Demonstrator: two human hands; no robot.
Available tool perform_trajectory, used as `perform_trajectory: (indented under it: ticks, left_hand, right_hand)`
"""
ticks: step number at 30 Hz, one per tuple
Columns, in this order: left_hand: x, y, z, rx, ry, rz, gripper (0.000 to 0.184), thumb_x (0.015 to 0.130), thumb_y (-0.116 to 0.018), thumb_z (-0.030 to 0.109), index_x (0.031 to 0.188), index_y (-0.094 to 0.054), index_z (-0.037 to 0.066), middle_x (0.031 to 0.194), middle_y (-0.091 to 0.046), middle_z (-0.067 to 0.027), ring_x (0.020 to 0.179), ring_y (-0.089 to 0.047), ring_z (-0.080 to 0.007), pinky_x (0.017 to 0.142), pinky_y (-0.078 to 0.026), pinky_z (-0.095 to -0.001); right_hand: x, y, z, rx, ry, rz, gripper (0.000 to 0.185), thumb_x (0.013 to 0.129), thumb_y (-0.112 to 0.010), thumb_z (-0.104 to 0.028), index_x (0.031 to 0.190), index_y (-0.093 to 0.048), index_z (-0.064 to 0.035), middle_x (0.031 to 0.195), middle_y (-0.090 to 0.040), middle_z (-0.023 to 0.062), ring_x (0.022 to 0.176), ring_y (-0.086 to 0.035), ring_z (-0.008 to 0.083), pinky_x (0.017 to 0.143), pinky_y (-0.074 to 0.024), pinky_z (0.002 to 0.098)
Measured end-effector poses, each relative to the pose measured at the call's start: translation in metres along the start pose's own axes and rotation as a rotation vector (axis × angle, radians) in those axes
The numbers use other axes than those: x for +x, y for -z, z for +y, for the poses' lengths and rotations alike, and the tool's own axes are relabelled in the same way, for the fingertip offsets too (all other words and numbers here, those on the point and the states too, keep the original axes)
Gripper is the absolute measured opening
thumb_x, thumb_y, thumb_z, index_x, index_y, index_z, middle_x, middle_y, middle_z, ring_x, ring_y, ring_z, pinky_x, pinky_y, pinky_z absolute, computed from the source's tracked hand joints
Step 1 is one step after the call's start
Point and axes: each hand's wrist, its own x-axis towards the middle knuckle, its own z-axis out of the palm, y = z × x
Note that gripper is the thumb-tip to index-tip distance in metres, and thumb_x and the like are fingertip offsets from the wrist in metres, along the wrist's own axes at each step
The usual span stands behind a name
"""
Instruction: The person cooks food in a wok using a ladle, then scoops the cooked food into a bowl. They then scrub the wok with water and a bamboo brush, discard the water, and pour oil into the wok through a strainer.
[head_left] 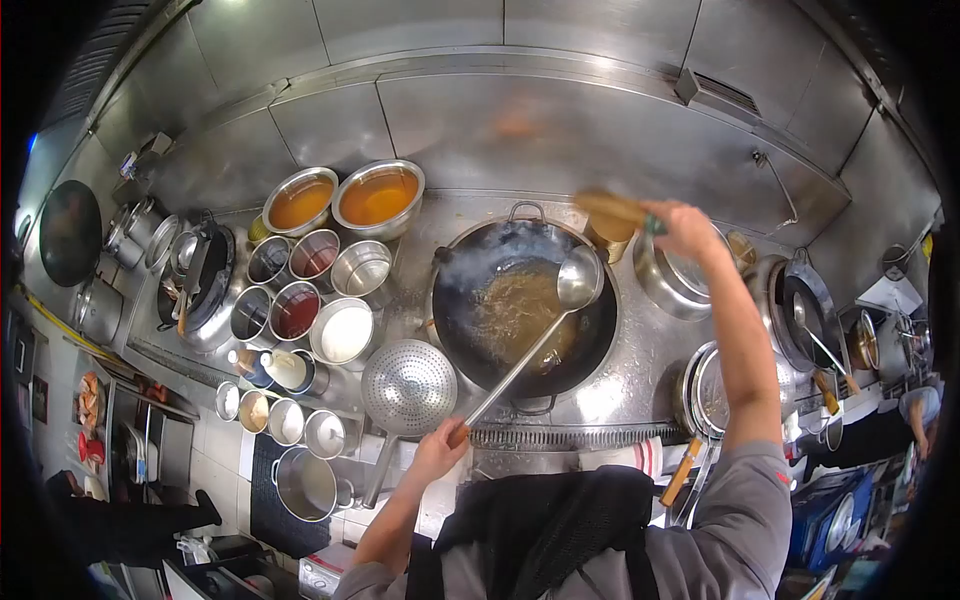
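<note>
Head view | left hand (438, 453) grips ladle (579, 279), bowl up-right | right hand (684, 232) grips blurred tool (612, 207), pointing left

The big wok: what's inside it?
The wok holds brownish liquid, with a ladle over its right side. What the ladle and cloudy surface cover can't be seen.

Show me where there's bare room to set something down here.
Bare counter shows right of the wok, left of the lidded pan; a smaller patch lies left of the wok, above the strainer. The left side is crowded with containers, and the ladle crosses the wok.
</note>
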Motion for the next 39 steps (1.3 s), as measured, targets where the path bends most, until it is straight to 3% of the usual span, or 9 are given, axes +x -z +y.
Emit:
perform_trajectory:
  ticks: [6, 8, 10, 20, 24, 31, 32, 35, 39]
  left_hand:
    - [-0.003, -0.017, 0.015, -0.158, -0.163, 0.101, 0.045, 0.094, -0.07, 0.019, 0.135, -0.055, 0.006, 0.094, -0.068, -0.0106, 0.079, -0.069, -0.0265, 0.075, -0.055, -0.0359]
    - [-0.002, -0.016, 0.015, -0.519, 0.051, -0.105, 0.044, 0.097, -0.068, 0.017, 0.137, -0.054, 0.006, 0.087, -0.062, -0.006, 0.067, -0.06, -0.0167, 0.063, -0.049, -0.0288]
    - [0.002, -0.009, 0.016, -0.861, 0.157, -0.279, 0.043, 0.1, -0.064, 0.015, 0.141, -0.052, 0.007, 0.082, -0.056, -0.0021, 0.059, -0.051, -0.0094, 0.054, -0.042, -0.0234]
    - [-0.005, -0.006, 0.042, -1.436, 0.274, -0.456, 0.045, 0.106, -0.053, 0.016, 0.149, -0.042, 0.008, 0.072, -0.043, 0.0014, 0.048, -0.037, -0.0058, 0.043, -0.031, -0.0202]
    - [-0.011, -0.004, 0.041, -1.437, 0.276, -0.483, 0.045, 0.106, -0.053, 0.015, 0.149, -0.042, 0.007, 0.07, -0.042, 0.001, 0.047, -0.037, -0.0057, 0.042, -0.031, -0.0206]
    - [-0.01, -0.005, 0.068, -1.259, 0.34, -0.393, 0.051, 0.1, -0.059, 0.009, 0.149, -0.042, 0.005, 0.068, -0.044, 0.0004, 0.044, -0.038, -0.0065, 0.04, -0.031, -0.0215]
    - [-0.01, -0.004, 0.074, -1.223, 0.343, -0.404, 0.051, 0.1, -0.059, 0.008, 0.148, -0.043, 0.005, 0.068, -0.045, 0.0005, 0.044, -0.038, -0.0065, 0.04, -0.032, -0.0215]
    - [-0.015, -0.008, 0.064, -1.08, 0.321, -0.366, 0.047, 0.099, -0.058, 0.007, 0.145, -0.046, 0.004, 0.067, -0.046, 0.0011, 0.044, -0.039, -0.0064, 0.04, -0.032, -0.0209]
    - [-0.024, -0.015, 0.058, -1.091, 0.363, -0.333, 0.045, 0.1, -0.056, 0.007, 0.143, -0.046, 0.004, 0.068, -0.046, 0.001, 0.045, -0.04, -0.0064, 0.041, -0.033, -0.0209]
  right_hand:
    - [-0.022, -0.027, -0.03, 0.7, -0.114, 0.786, 0.068, 0.078, -0.077, -0.014, 0.143, -0.057, -0.0172, 0.134, -0.065, 0.0173, 0.118, -0.063, 0.0377, 0.102, -0.0515, 0.0456]
    - [-0.039, -0.047, -0.018, -0.023, 0.044, -0.311, 0.068, 0.078, -0.078, -0.016, 0.142, -0.057, -0.0184, 0.131, -0.066, 0.0171, 0.117, -0.063, 0.0383, 0.102, -0.0513, 0.0461]
    - [-0.054, -0.041, -0.046, -0.206, 0.164, -0.662, 0.067, 0.078, -0.08, -0.02, 0.141, -0.057, -0.0197, 0.123, -0.068, 0.0187, 0.108, -0.068, 0.0379, 0.097, -0.0548, 0.0463]
    - [-0.102, -0.102, -0.067, 0.422, -0.403, 0.455, 0.064, 0.083, -0.079, -0.028, 0.141, -0.055, -0.0185, 0.115, -0.067, 0.0207, 0.103, -0.067, 0.0427, 0.09, -0.0547, 0.0501]
    - [-0.092, -0.11, -0.071, 0.004, -0.137, -0.21, 0.064, 0.085, -0.076, -0.03, 0.144, -0.052, -0.02, 0.114, -0.067, 0.0185, 0.102, -0.068, 0.0401, 0.09, -0.0559, 0.0498]
    - [-0.07, -0.147, -0.076, 0.418, -0.235, 0.504, 0.075, 0.082, -0.079, -0.027, 0.15, -0.047, -0.0222, 0.122, -0.066, 0.0187, 0.105, -0.069, 0.0377, 0.093, -0.0553, 0.0487]
    - [-0.071, -0.109, -0.094, 0.145, -0.199, -0.096, 0.071, 0.082, -0.078, -0.026, 0.147, -0.051, -0.0198, 0.124, -0.066, 0.019, 0.108, -0.068, 0.0377, 0.094, -0.0552, 0.048]
    - [-0.053, -0.126, -0.057, -0.026, -0.09, -0.332, 0.068, 0.083, -0.076, -0.026, 0.146, -0.05, -0.0195, 0.128, -0.064, 0.0201, 0.109, -0.067, 0.0398, 0.093, -0.0554, 0.0486]
    - [-0.069, -0.119, -0.061, 0.219, -0.32, 0.069, 0.061, 0.085, -0.077, -0.029, 0.14, -0.055, -0.0165, 0.12, -0.065, 0.021, 0.108, -0.066, 0.0427, 0.092, -0.0546, 0.0511]
